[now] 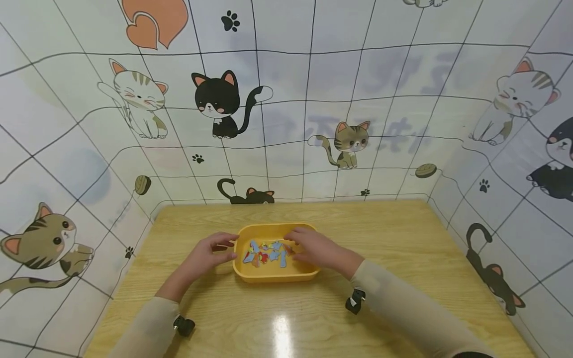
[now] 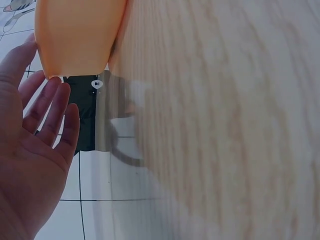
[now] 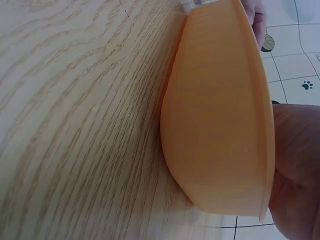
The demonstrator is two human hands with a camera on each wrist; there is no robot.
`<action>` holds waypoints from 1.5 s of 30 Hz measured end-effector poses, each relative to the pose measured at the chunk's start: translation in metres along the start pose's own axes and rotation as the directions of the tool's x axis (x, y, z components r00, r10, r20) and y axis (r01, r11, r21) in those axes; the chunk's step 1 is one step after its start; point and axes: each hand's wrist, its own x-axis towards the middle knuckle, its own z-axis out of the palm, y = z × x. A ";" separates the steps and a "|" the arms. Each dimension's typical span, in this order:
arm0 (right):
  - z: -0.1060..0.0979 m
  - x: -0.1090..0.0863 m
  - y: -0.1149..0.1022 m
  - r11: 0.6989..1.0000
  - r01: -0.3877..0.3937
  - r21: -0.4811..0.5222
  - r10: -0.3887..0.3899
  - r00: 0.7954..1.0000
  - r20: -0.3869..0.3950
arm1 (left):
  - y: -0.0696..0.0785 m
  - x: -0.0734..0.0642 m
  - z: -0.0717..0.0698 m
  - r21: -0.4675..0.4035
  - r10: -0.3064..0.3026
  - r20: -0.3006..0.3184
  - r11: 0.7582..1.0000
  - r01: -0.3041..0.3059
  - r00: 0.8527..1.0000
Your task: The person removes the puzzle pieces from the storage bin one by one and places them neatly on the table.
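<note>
A yellow plastic tray (image 1: pixel 255 278) sits on the wooden table, holding several small flat pieces (image 1: pixel 274 255) in light blue, red, orange and yellow. Their exact kind is too small to tell. At the tray's left end is my left hand (image 1: pixel 210 256), its fingers loosely extended and touching or nearly touching the rim. The left wrist view shows that hand (image 2: pixel 35 135) with fingertips by the tray's end wall (image 2: pixel 80 40). My right hand (image 1: pixel 315 248) reaches over the tray's right side, fingers spread apart above a reddish piece (image 1: pixel 288 249). In the right wrist view, the tray wall (image 3: pixel 220 110) hides its fingers.
The wooden table (image 1: pixel 376 233) extends around the tray on all sides. Cat-patterned cloth walls (image 1: pixel 286 119) enclose the table at the back, left and right. Small black devices sit on the left wrist (image 1: pixel 184 326) and right wrist (image 1: pixel 355 301).
</note>
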 end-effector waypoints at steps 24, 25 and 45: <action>0.004 0.029 -0.001 0.994 -0.099 -0.036 0.103 0.988 0.113 | -0.008 0.003 0.001 0.001 -0.017 -0.004 1.000 0.017 1.000; 0.003 0.028 -0.001 0.994 -0.100 -0.031 0.103 0.988 0.116 | -0.008 0.003 0.001 0.001 -0.017 -0.004 1.000 0.017 1.000; 0.010 0.030 0.004 0.997 -0.053 -0.058 0.059 0.993 0.106 | -0.006 0.002 0.001 -0.001 -0.012 -0.006 1.000 0.012 1.000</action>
